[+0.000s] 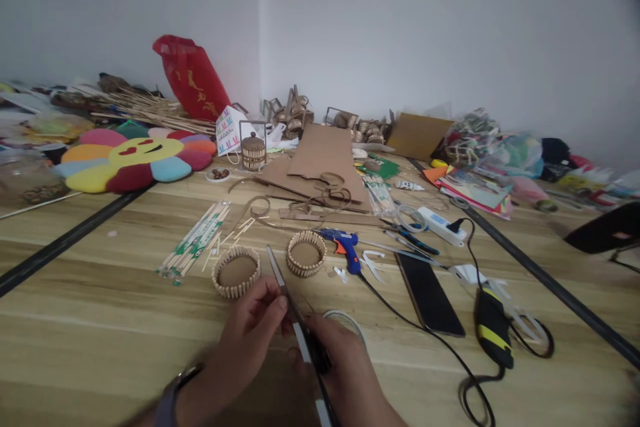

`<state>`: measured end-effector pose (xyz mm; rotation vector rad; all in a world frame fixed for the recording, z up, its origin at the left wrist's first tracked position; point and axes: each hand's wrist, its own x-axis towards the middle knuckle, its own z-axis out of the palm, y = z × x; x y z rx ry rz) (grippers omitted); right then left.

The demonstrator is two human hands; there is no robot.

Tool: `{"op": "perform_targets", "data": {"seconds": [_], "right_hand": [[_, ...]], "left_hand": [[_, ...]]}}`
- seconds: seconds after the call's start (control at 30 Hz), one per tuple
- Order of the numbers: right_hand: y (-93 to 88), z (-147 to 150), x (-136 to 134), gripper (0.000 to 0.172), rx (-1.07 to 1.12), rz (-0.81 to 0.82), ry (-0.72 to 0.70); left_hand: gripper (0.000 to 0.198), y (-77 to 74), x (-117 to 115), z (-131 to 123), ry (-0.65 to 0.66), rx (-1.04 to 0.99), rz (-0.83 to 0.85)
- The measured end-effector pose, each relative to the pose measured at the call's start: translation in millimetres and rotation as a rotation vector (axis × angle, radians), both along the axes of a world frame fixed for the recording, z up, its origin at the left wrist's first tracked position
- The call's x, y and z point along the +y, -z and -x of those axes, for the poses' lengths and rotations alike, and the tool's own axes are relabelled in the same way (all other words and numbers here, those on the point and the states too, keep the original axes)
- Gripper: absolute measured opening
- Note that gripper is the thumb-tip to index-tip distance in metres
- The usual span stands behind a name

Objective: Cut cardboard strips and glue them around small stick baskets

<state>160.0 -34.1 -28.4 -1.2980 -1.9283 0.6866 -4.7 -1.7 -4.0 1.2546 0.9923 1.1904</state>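
A long narrow strip (301, 337), dark with whitish stretches, runs between my hands and down past the frame's bottom edge. My left hand (257, 320) pinches it near its upper part, fingers closed. Lower down, my right hand (345, 363) is wrapped around it and a black piece (319, 352), whose kind I cannot make out. Beyond my hands sit two round rings of short wooden sticks, one on the left (237, 272) and one on the right (307, 253), with cardboard bases. Partly behind my right hand lies a roll of tape (347, 315).
A blue glue gun (345, 247) trails its cable to the right, near a black phone (430, 293) and white power strip (443, 225). Packs of sticks (195, 240) lie left. Cardboard (323, 153), a lidded stick basket (253, 152) and a flower cushion (137, 157) are farther back.
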Motion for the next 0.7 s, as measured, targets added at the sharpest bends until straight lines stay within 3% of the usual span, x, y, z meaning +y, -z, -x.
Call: {"op": "perform_targets", "data": {"seconds": [0.3, 0.43, 0.57, 0.7], "right_hand": [[8.1, 2.4, 0.2, 0.025, 0.018, 0.001, 0.024], [12.6, 2.4, 0.9, 0.034, 0.004, -0.022, 0.022], [11.7, 2.4, 1.9, 0.034, 0.003, 0.000, -0.001], [9.6, 2.2, 1.5, 0.037, 0.014, 0.001, -0.013]], "left_hand": [[0.028, -3.2, 0.0, -0.3, -0.003, -0.025, 0.036], [0.026, -0.3, 1.4, 0.7, -0.015, -0.093, 0.042], [0.031, 2.7, 3.4, 2.6, -0.082, -0.107, 0.047], [0.035, 1.9, 3.7, 4.5, -0.067, -0.105, 0.027]]}}
